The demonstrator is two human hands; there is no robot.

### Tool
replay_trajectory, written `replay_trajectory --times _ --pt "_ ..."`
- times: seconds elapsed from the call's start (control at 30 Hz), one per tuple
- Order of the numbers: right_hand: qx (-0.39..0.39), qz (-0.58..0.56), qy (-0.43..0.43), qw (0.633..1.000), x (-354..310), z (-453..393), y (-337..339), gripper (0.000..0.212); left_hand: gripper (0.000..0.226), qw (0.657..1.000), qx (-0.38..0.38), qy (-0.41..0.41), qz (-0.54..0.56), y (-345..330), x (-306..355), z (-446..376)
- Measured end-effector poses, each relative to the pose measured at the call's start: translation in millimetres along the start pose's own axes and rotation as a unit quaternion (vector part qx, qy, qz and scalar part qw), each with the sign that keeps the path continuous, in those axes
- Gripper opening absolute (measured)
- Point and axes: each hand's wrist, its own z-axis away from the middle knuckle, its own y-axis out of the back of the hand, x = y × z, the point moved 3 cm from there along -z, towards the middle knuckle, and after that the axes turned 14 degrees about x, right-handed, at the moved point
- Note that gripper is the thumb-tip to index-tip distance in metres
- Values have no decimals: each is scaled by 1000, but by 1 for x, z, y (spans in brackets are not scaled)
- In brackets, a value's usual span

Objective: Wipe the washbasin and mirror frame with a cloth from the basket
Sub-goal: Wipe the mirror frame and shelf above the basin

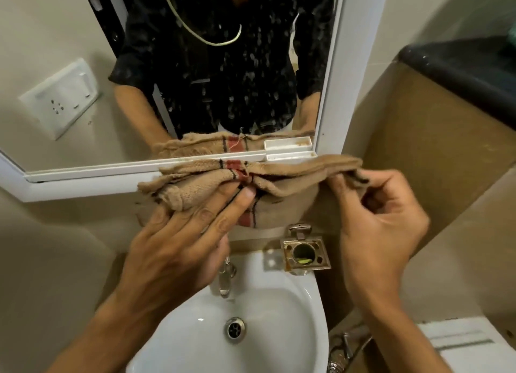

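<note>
Fingers (223, 219) of the left hand (178, 247) lie nearly straight, pressing the bunched left part of the cloth (217, 177) up against the lower rail of the mirror frame (83, 183); the thumb is hidden beneath the hand, so whether it also pinches the fabric cannot be told. Fingers (339, 185) of the right hand (382, 227) curl in and pinch the cloth's right end just beside the frame's lower right corner.

The cloth is stretched between the two hands with its long axis running left to right, parallel to the bottom rail and touching it, and a loose fold hangs below toward the washbasin (279, 317). It sits above and ahead of both hands, the left hand nearer its bulk and the right at its tip. A sideways stroke along the rail looks like the next call, and it turns on keeping that axis in line with the rail.

The cloth is coarse, tan and loosely woven, with a red band edged by dark stripes, rumpled and frayed at its ends. A small white tray (290, 156) on the rail sits just behind it.
</note>
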Motion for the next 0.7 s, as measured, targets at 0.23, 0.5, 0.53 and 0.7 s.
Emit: replay_trajectory --times 0.23,0.5,0.53,0.7 --pt "-41 69 70 994 -28 -37 2 18 65 996 13 75 46 -15 31 -13" --pt "-31 92 51 994 -20 -17 -1 13 64 999 4 49 -1 -6 15 -2" --pt "-28 92 83 992 -27 -20 -3 13 65 999 2 48 2 -6 16 -4" --pt "-36 122 107 986 -36 -25 -7 15 65 998 4 62 16 -6 19 -11"
